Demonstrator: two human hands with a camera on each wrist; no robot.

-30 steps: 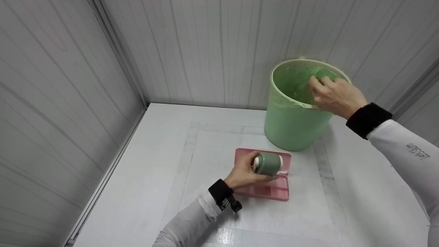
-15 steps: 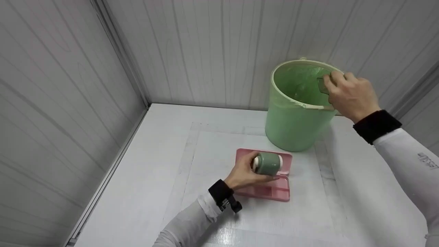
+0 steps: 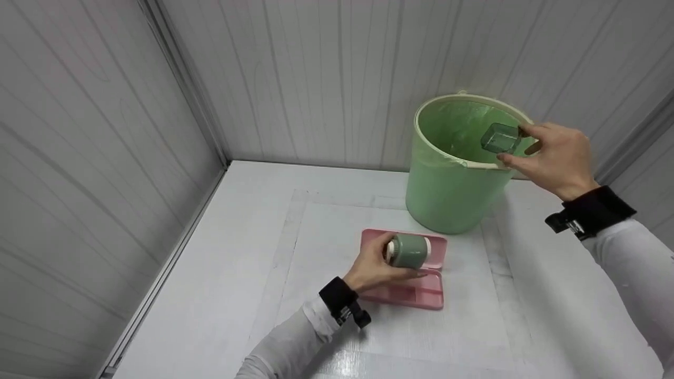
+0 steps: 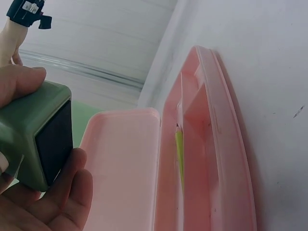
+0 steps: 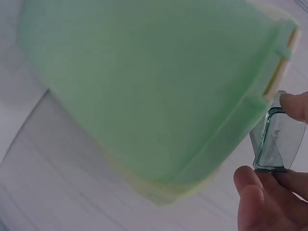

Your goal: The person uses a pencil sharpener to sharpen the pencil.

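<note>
My left hand (image 3: 373, 267) grips a green pencil sharpener (image 3: 410, 251) with white end parts, raised over an open pink pencil case (image 3: 432, 297). In the left wrist view, a dark square face shows on the sharpener (image 4: 36, 122). My right hand (image 3: 561, 158) pinches a clear greenish shavings container (image 3: 500, 138) between thumb and fingers, at the right rim of a light green bin (image 3: 453, 197). Through its walls no contents can be made out in the right wrist view, where the container (image 5: 276, 139) is close to the bin's rim.
A yellow-green pencil (image 4: 180, 150) lies in a compartment of the pencil case. The bin stands at the back right of the white table (image 3: 253, 237), with a thin liner inside. Panelled walls (image 3: 316, 79) enclose the back and left.
My right hand has drawn back to the right from over the bin's opening and turned, bringing the clear container into view. My left hand and the sharpener have stayed almost still.
</note>
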